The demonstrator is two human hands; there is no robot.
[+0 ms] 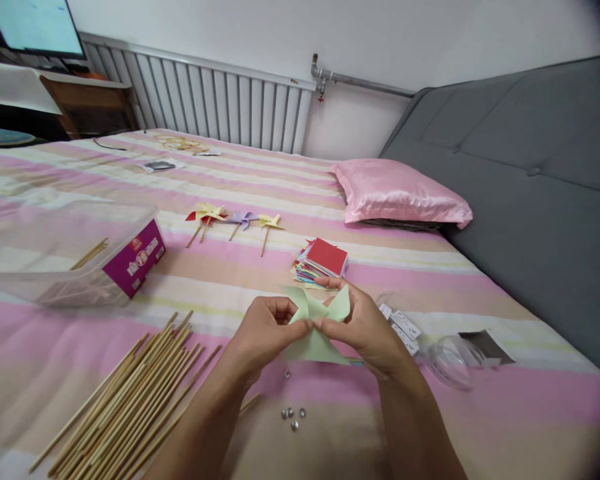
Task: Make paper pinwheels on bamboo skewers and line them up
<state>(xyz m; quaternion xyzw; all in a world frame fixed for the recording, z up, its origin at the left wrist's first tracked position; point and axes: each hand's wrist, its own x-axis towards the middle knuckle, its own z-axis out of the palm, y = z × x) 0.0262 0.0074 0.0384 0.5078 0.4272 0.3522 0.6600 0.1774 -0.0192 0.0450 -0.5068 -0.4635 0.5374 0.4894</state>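
Above the striped bed (55, 373), near its front edge, both hands meet over a pale green paper pinwheel (316, 328). The left hand (263, 333) pinches the folded tips at the pinwheel's centre between thumb and forefinger, and the right hand (365, 330) pinches the same spot from the other side, its fingers curled behind a raised vane. The step in hand looks like gathering the corners at the middle; pinning them would probably call for one hand to let go and reach the small metal tacks (293, 417) lying just below, while the other keeps the tips together. A bundle of bamboo sticks (130, 393) lies to the left, near the left forearm, with a clear plastic box (70, 257) beyond it. A stack of coloured paper squares (321, 261) sits just past the hands, and finished pinwheels (235, 223) lie farther back. To the right are white packets (403, 328) and a clear lid (453, 360). Open bedding lies between the tacks and the sticks.
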